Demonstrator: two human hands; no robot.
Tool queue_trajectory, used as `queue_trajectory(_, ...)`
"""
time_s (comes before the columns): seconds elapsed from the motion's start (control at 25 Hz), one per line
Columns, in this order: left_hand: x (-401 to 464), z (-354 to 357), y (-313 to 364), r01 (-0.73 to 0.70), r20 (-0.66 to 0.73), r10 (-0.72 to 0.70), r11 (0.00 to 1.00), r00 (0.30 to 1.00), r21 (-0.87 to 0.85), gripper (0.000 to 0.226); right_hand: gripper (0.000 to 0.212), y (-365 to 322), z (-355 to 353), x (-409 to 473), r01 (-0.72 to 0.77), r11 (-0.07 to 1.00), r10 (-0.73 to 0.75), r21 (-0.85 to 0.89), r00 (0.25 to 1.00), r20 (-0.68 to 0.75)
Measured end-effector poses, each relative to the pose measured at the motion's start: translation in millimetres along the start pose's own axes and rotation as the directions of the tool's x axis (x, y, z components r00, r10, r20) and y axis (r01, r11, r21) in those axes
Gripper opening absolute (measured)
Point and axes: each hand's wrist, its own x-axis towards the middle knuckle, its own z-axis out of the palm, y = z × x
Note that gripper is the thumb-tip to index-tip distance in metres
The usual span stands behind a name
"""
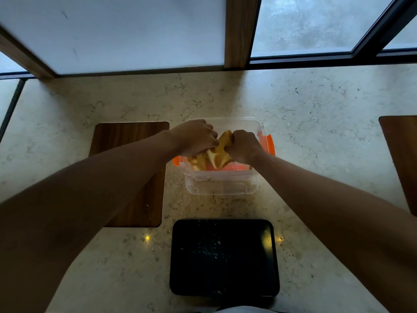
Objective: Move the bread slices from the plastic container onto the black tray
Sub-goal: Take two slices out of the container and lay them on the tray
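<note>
A clear plastic container (222,185) with orange clips stands at the middle of the marble counter. Inside it are golden bread slices (217,153), bunched and tilted. My left hand (195,137) and my right hand (244,144) both reach into the container and grip the bread slices from either side, fingers closed on them. The black tray (224,258) lies nearer to me, directly in front of the container, with only crumbs on it. My hands hide the far part of the bread.
A wooden board (133,177) lies left of the container, partly under my left forearm. Another wooden board (401,159) sits at the right edge. A window frame (235,32) rises behind the counter.
</note>
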Motion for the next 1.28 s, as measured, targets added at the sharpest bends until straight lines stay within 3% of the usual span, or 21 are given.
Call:
queue_trajectory(0.24,-35.2,-25.1,-3.4,0.176,-0.192,-0.234,0.945,0.953,-0.275,0.022,0.008,-5.9,-25.1,-27.0,0.054,0.993,-0.032,0.101,0.977,-0.211)
queue_trajectory(0.44,-71.6,-44.2,15.4,0.202,-0.371,-0.417,0.844,0.83,-0.497,0.021,0.01,-3.5,-54.3,-67.7,0.127,0.968,-0.038,0.219,0.929,-0.369)
queue_trajectory(0.64,-117.2,-44.2,62.3,0.259,-0.414,-0.611,0.721,0.675,-0.643,0.019,0.029,10.0,-71.7,-122.1,0.198,0.887,0.004,0.418,0.901,-0.434)
queue_trajectory(0.72,-133.2,-39.8,87.2,0.299,-0.365,-0.715,0.62,0.597,-0.725,0.022,0.029,17.8,-73.4,-144.1,0.209,0.833,0.016,0.512,0.916,-0.401)
queue_trajectory(0.8,-148.2,-35.1,113.0,0.28,-0.261,-0.804,0.459,0.534,-0.843,0.024,0.023,25.8,-70.0,-164.3,0.218,0.771,0.006,0.598,0.937,-0.348)
queue_trajectory(0.96,-166.2,-18.1,170.9,0.126,-0.059,-0.866,0.14,0.497,-0.982,0.023,0.022,38.0,-46.2,-199.4,0.2,0.678,-0.024,0.707,0.968,-0.25)
queue_trajectory(1.08,-165.4,10.2,205.7,0.039,0.112,-0.863,-0.107,0.492,-0.994,0.02,0.015,51.0,-16.4,-216.9,0.13,0.645,-0.025,0.753,0.988,-0.149)
queue_trajectory(1.2,-160.6,46.6,226.7,0.092,0.321,-0.826,-0.315,0.464,-0.945,0.018,0.014,71.3,15.1,-229.5,-0.005,0.647,0.048,0.763,0.998,-0.035)
queue_trajectory(1.28,-157.3,65.1,234.2,0.141,0.412,-0.806,-0.391,0.426,-0.91,0.017,0.023,85.5,34.1,-234.3,-0.104,0.658,0.112,0.746,0.993,0.04)
